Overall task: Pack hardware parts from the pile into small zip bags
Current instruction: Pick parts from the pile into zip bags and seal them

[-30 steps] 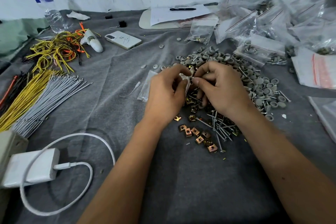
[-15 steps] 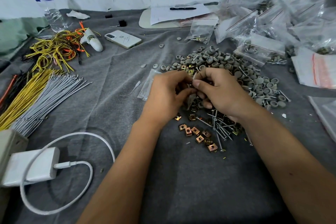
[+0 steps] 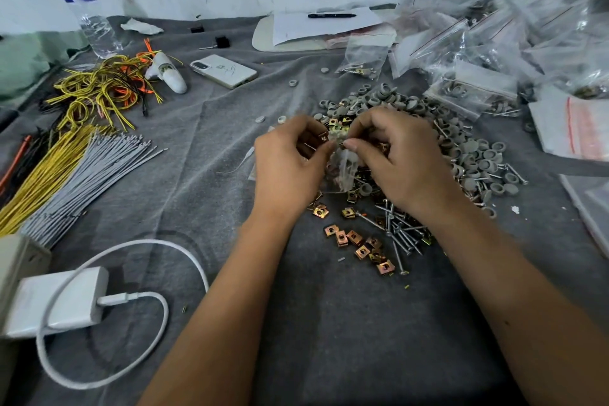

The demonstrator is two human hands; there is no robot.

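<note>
Charger [image 3: 62, 301]: lower left of the frame, white, cable looped on the grey desk [image 3: 329, 339].
Clips [image 3: 359, 244]: brass squares strewn below centre, beside screws [image 3: 400, 234].
Hands: left hand [image 3: 290, 168] and right hand [image 3: 400, 158] meet at centre, both pinching the bag [image 3: 342, 170] by its top.
Change: a second ago the bag was held higher and bunched; it now hangs open-mouthed between the thumbs, lower over the pile [image 3: 468, 155]. It looks ready for filling.
Hidden: the bag's contents are blurred; the left fingers may hold a clip, I cannot tell.
Far: filled bags [image 3: 478, 49] upper right; wires [image 3: 99, 89] upper left.
</note>
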